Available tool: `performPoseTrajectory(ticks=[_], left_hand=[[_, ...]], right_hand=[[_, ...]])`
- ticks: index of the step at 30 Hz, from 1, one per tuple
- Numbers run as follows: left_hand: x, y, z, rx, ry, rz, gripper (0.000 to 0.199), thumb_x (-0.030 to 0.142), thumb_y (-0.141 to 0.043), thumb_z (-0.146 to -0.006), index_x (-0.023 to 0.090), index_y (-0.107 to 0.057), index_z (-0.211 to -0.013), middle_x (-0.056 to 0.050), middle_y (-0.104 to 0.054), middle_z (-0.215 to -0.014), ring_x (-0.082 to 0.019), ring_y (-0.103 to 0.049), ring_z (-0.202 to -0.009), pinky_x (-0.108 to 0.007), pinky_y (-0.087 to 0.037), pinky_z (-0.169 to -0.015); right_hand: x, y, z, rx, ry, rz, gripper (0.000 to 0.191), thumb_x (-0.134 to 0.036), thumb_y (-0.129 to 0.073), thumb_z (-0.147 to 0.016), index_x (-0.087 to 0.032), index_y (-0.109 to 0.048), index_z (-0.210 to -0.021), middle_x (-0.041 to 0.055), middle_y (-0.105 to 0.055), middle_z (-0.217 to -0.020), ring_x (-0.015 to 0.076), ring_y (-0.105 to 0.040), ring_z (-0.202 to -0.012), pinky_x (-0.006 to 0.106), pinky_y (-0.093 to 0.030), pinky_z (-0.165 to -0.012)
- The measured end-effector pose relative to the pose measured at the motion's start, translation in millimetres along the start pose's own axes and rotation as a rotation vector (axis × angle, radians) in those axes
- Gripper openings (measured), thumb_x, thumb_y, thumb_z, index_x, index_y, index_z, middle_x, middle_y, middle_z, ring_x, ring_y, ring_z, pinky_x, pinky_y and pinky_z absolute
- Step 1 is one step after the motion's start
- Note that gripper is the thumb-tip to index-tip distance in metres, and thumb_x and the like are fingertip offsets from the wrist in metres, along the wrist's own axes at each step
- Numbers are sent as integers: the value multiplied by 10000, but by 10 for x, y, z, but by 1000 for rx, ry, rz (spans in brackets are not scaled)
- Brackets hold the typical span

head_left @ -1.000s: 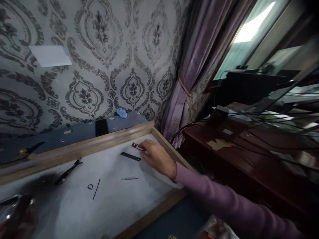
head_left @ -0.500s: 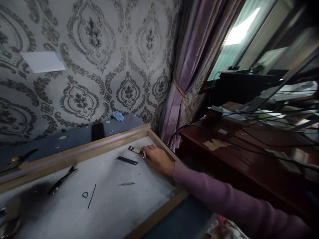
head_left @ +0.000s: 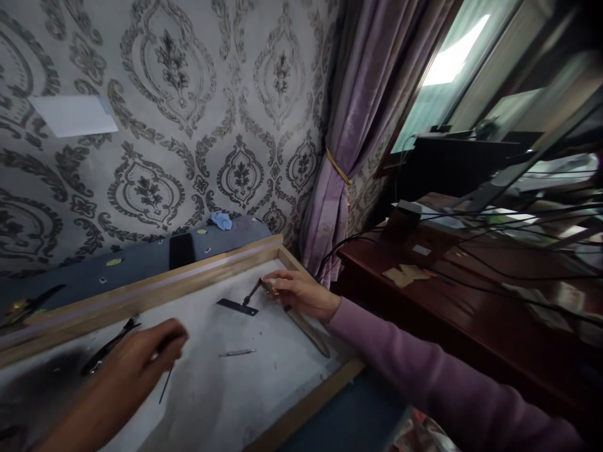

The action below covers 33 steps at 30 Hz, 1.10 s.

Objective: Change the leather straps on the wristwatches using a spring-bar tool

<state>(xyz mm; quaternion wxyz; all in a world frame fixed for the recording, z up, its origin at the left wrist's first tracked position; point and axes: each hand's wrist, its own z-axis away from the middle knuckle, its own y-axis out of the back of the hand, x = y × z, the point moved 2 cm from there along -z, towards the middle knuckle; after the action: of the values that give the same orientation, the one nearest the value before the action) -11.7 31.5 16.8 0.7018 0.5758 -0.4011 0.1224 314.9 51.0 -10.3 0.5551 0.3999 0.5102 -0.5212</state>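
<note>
Two bare hands of yours are over the shallow wooden-framed, white-lined tray [head_left: 217,269]. At far left, the long black-handled tool [head_left: 110,343] lies partly behind your left hand [head_left: 141,358]. Your left-hand fingers are loosely curled, with the thumb below them; you cannot tell from this view whether they enclose anything. Just below its fingertips, the thin black rod [head_left: 164,388] lies at a slant on the lining. Near centre, the slim silver pen-shaped tool [head_left: 237,353] lies nearly level, and beyond it rests the flat black rectangular strip [head_left: 230,305].

Your right hand [head_left: 304,296] pinches the narrow dark strap [head_left: 254,291] between thumb and fingers, nearly closed. The strap slopes down and left from your fingertips, its free end overlapping the strip in view; contact cannot be confirmed. Below your right hand, the long brown band [head_left: 311,336] extends toward the near right; its connection to the strap is hidden.
</note>
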Motion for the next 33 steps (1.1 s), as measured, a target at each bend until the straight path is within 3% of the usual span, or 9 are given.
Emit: performPoseTrajectory(ticks=[2,5,8,14,19,21,26,30,33], left_hand=[[407,-207,-316,-111,-95,22,246,414,-490,-887,210,-622,-846,-13,-638,-779,-200,-599,-728,-277,-441,-653],[734,-442,-626,-1,-156,99,246,404,-469,-878,205,-583,-967,-57,-635,-1013,-228,-593,-917,-301,-441,-754],[771,-590,-758,13,-167,173,237,371,-473,-869,196,-544,-1011,-75,-610,-1046,-236,-574,-968,-317,-442,-784],[681,-742,-854,-83,-154,393,195,326,-533,-833,172,-573,-946,-58,-623,-931,-219,-587,-920,-324,-455,-808],[725,-887,-885,-206,222,894,222,320,-534,-886,116,-622,-892,-105,-670,-899,-198,-646,-817,-285,-520,-685],[785,-927,-872,-240,336,1081,263,302,-493,-931,97,-640,-854,-120,-693,-839,-186,-669,-748,-290,-545,-680],[833,-996,-825,-263,420,1246,182,103,-538,-900,92,-665,-771,-69,-698,-708,-132,-666,-611,-225,-561,-602],[734,-1043,-804,-245,460,1248,110,7,-615,-812,96,-665,-770,-45,-699,-694,-108,-649,-532,-197,-558,-547],[676,-1025,-801,-235,475,1228,104,4,-620,-806,99,-660,-786,-59,-709,-713,-144,-688,-589,-218,-577,-561]], right_hand=[[-15,7,14,-35,-60,-136,372,-429,-748,-678,-163,-635,-912,11,-620,-767,104,-582,-656,208,-437,-568],[-37,8,35,-90,-142,-283,333,-378,-754,-689,-160,-648,-917,20,-643,-787,101,-601,-671,196,-449,-580],[-45,5,45,-135,-198,-377,287,-345,-737,-715,-153,-654,-913,24,-652,-797,98,-604,-672,192,-453,-592],[-52,-4,53,-163,-208,-406,244,-352,-712,-752,-155,-646,-879,40,-659,-806,122,-601,-697,223,-446,-614],[-67,-96,85,-118,-89,-306,316,-368,-785,-673,-155,-652,-866,10,-626,-831,108,-553,-704,226,-419,-650],[-45,-151,98,-85,0,-193,289,-327,-796,-663,-151,-649,-840,-3,-609,-815,106,-526,-706,228,-406,-669],[11,-281,152,29,367,581,199,-245,-703,-735,-158,-619,-894,-4,-568,-771,141,-506,-705,263,-396,-647],[-19,-293,234,3,405,706,392,-286,-737,-727,-172,-580,-1068,39,-620,-911,175,-565,-813,285,-444,-706],[-86,-202,321,32,378,890,329,-286,-603,-864,-150,-528,-1154,89,-626,-1045,182,-596,-929,282,-473,-752]])
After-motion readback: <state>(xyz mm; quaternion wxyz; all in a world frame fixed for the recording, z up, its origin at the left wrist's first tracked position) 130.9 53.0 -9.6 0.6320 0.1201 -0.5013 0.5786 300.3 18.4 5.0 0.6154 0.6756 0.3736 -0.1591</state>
